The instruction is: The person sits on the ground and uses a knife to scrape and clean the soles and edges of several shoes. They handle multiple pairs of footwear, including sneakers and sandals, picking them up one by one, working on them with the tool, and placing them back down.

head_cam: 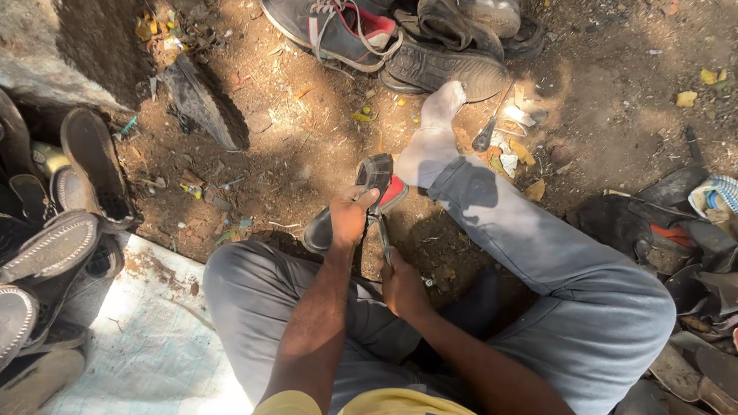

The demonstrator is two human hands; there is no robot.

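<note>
Shoe (370, 200), dark with red lining: held upright on dirt ground (303, 147) between seated person's legs, against socked foot (429, 141). Left hand (350, 217): closed around shoe's upper edge. Right hand (402, 285): wrapped around thin metal tool (382, 236), tip set against shoe. Piles of worn shoes (13, 245) seen at left, more at top (387, 20). White sheet (149, 340) spread under left knee.

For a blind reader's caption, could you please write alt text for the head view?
Seated on dirt, a person grips a dark shoe with the left hand while the right hand works a thin tool against it. Piles of worn shoes lie around.
</note>
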